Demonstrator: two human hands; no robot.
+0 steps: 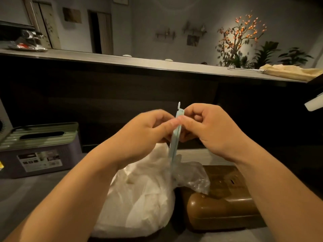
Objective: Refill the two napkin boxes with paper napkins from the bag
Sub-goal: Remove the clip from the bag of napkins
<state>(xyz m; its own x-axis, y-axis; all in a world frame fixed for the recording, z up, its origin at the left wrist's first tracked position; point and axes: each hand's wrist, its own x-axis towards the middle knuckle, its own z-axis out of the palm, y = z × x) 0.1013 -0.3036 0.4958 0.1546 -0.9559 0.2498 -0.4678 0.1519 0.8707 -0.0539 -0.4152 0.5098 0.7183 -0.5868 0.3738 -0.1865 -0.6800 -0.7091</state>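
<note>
Bag [139, 194] on counter, dead centre, neck cinched by pale clip [175, 137]. Both hands pinching clip: left hand [146, 135] from 9 o'clock, right hand [208, 130] from 3. Risk: springing open suddenly, tearing thin plastic, spilling napkins. Bag hanging at 6 o'clock beneath hands; brown box [222, 206] touching it at 3, grey box [40, 147] off at 9.

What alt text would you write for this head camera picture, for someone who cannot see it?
Two bare hands, left hand and right hand, pinch a pale blue clip that stands upright on the neck of a clear plastic bag of white napkins. A brown napkin box lies right of the bag, and a green-lidded box sits at far left.
</note>
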